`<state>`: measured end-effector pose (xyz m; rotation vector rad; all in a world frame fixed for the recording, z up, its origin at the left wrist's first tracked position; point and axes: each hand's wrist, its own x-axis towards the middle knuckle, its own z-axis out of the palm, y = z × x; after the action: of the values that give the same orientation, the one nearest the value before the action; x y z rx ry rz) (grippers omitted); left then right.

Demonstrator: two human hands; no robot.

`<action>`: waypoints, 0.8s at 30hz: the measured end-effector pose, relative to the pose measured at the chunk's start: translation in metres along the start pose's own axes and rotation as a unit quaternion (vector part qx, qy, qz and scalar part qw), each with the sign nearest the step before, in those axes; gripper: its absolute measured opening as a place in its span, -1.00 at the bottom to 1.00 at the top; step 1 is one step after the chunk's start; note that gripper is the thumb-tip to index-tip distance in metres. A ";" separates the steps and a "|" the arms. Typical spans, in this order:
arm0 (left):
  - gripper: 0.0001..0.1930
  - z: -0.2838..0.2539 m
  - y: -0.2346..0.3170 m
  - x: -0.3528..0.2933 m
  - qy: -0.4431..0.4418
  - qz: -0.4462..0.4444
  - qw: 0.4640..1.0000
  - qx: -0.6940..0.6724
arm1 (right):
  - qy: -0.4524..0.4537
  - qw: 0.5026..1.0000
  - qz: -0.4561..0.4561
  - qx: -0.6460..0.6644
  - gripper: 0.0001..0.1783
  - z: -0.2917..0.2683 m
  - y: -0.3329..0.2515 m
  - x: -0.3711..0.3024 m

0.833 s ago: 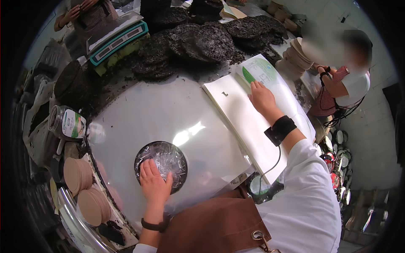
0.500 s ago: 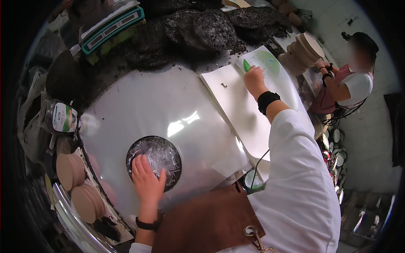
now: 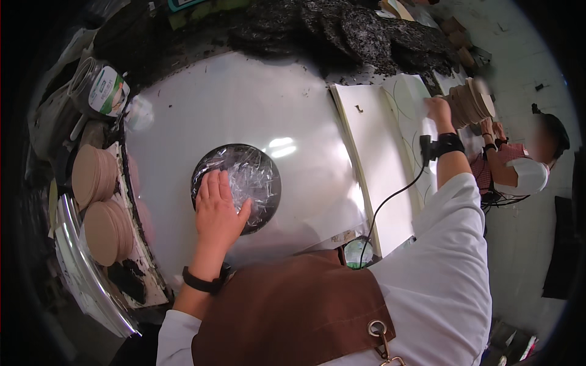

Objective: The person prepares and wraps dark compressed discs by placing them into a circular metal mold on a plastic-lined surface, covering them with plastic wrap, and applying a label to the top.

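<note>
My left hand [image 3: 218,210] lies flat, fingers stretched out and thumb apart, on a dark round disc [image 3: 268,201] topped with glossy, clear, shred-like material. The disc rests on a large shiny pale sheet [image 3: 183,116] that covers the worktop. Over at the right, my right hand [image 3: 439,113] has its fingers bent together at the far edge of a thin whitish paper sheet [image 3: 406,97] with faint curved lines. That sheet lies on a stack of cream paper [image 3: 372,140]; a small dark scrap [image 3: 359,109] sits on the stack. The right fingertips are partly hidden.
Dark crumbly round slabs [image 3: 366,36] are heaped at the back. Stacks of beige discs [image 3: 101,235] stand at left beside a clear labelled jar [image 3: 107,88]; another disc stack [image 3: 470,104] is beyond my right hand. A co-worker [image 3: 525,165] stands at right. A black cable [image 3: 390,198] hangs from my right wrist.
My right hand has moved right along the paper, and the green corner it held no longer shows. My left hand stays on the disc. The view has shifted.
</note>
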<state>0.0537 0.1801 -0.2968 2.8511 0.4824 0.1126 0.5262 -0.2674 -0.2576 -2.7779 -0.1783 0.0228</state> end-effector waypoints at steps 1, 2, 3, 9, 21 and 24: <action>-0.23 -0.002 -0.005 -0.009 -0.011 -0.023 1.000 0.012 | 0.006 0.995 -0.018 0.097 -0.70 0.004 -0.037 -0.014; -0.24 -0.002 -0.006 -0.011 -0.010 -0.019 1.000 0.005 | 0.021 0.984 -0.081 0.159 -0.71 0.010 -0.093 -0.054; -0.24 0.002 -0.007 -0.009 -0.007 -0.027 1.000 0.001 | 0.011 0.966 -0.158 0.203 -0.70 0.027 -0.148 -0.100; -0.26 0.004 -0.013 -0.011 0.024 0.008 1.000 -0.002 | -0.105 0.820 -0.518 0.220 -0.46 0.129 -0.315 -0.296; -0.48 -0.002 -0.015 -0.014 -0.019 -0.063 0.977 -0.204 | -0.225 0.766 -0.588 0.128 -0.39 0.125 -0.338 -0.321; -0.52 -0.003 -0.012 -0.010 0.015 -0.060 0.963 -0.260 | -0.213 0.789 -0.552 0.167 -0.22 0.158 -0.356 -0.307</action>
<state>0.0405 0.1883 -0.2971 2.3033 0.5380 0.2244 0.1728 0.0794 -0.2829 -1.8847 -1.6720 0.3408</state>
